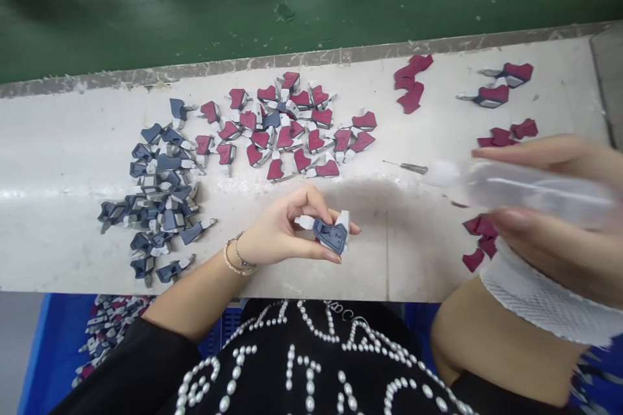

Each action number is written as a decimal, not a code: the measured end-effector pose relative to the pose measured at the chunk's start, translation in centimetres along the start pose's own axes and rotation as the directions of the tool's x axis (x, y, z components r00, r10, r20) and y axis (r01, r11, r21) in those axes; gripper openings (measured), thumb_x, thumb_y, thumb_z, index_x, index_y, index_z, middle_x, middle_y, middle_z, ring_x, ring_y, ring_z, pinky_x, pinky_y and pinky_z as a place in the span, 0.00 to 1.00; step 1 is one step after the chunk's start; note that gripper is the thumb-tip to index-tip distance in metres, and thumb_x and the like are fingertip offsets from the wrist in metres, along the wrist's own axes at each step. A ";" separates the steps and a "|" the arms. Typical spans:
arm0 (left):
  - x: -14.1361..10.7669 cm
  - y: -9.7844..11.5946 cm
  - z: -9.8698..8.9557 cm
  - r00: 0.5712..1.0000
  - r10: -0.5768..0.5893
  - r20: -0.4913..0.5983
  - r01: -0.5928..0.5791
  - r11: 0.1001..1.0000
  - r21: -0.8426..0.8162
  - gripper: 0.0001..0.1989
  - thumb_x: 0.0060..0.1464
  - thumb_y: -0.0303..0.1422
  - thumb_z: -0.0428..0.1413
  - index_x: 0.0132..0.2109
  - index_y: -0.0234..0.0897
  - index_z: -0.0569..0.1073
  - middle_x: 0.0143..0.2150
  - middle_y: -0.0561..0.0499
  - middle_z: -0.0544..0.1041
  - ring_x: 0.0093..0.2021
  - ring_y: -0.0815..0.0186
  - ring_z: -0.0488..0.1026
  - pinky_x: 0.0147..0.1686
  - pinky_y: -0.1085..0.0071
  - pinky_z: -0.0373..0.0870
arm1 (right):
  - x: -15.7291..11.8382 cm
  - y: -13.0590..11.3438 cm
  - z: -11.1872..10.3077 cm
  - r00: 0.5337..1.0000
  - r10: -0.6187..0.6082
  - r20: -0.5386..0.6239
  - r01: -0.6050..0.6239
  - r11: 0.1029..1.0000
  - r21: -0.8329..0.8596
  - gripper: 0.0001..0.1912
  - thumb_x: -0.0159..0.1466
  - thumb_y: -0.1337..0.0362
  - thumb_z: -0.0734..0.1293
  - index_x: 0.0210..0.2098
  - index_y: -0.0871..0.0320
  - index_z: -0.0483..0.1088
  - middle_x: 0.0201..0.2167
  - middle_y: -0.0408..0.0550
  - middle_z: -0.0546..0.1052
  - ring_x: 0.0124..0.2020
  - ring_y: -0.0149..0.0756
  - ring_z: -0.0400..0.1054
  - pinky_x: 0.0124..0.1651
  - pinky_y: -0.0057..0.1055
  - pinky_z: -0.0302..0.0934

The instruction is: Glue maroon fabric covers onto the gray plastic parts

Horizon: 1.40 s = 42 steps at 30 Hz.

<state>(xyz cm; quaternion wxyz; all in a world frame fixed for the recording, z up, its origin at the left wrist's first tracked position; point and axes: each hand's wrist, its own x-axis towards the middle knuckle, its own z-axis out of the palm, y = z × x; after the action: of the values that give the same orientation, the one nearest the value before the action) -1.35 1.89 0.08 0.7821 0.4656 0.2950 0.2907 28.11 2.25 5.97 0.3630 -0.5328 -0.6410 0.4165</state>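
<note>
Right hand [567,249], blurred, clamps its fingers round a bottle [535,191]. Left hand [287,233] fingers pinch a blue part [331,233] above the desk [418,266].

- Held part [331,237]: slate blue with white ends.
- Bottle [540,191]: colourless, see-through; its needle tip [413,168] dark grey.
- Loose flat pieces [413,97]: plain crimson.
- Middle cluster [285,137]: crimson faces, whitish bodies.
- Left pile [170,162]: slate blue and white.
- Tabletop [63,162]: off-white.
- Surface beyond [243,6]: deep green.
- Bin [56,337]: bright blue.
- Top [277,334]: black, white-beaded lettering.
- Wrist wrap [545,301]: white, ribbed.
</note>
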 end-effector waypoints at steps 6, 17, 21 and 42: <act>0.0 0.1 0.1 0.998 0.009 -0.056 -0.004 0.996 0.094 0.18 0.50 0.26 0.69 0.41 0.38 0.66 0.45 0.44 0.83 0.51 0.58 0.82 0.37 0.74 0.82 | 1.3 1.7 4.1 0.993 0.055 0.104 -0.061 0.996 0.057 0.22 0.56 0.63 0.78 0.48 0.51 0.72 0.48 0.47 0.78 0.50 0.44 0.72 0.55 0.43 0.65; 0.3 -0.4 0.5 0.980 0.078 -0.184 -0.016 0.947 0.320 0.18 0.49 0.33 0.70 0.38 0.37 0.67 0.40 0.48 0.79 0.50 0.58 0.81 0.41 0.68 0.82 | -0.2 3.4 3.1 0.972 0.217 0.088 -0.194 0.958 -0.210 0.27 0.55 0.53 0.76 0.51 0.53 0.69 0.54 0.52 0.78 0.53 0.46 0.74 0.56 0.44 0.68; 0.1 -0.5 0.5 0.977 0.083 -0.195 -0.014 0.943 0.334 0.18 0.50 0.35 0.69 0.39 0.37 0.66 0.42 0.46 0.79 0.50 0.58 0.80 0.42 0.67 0.82 | -2.4 4.7 -1.2 0.890 0.343 -0.300 -0.447 0.781 -0.435 0.18 0.62 0.52 0.68 0.44 0.59 0.71 0.44 0.63 0.78 0.46 0.56 0.74 0.50 0.54 0.66; 0.4 -1.6 0.4 0.979 0.135 -0.155 -0.046 0.880 0.473 0.16 0.54 0.36 0.66 0.41 0.38 0.66 0.44 0.46 0.77 0.49 0.61 0.79 0.41 0.69 0.80 | -2.3 5.3 -1.5 0.899 0.410 -0.150 -0.414 0.691 -0.592 0.14 0.58 0.49 0.69 0.34 0.52 0.68 0.32 0.50 0.77 0.29 0.46 0.70 0.31 0.42 0.61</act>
<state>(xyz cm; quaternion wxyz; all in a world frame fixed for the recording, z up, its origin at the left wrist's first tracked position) -0.55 1.30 -1.32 0.6020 0.6247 0.4048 0.2890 31.87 0.62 1.63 0.0702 -0.7521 -0.6033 0.2559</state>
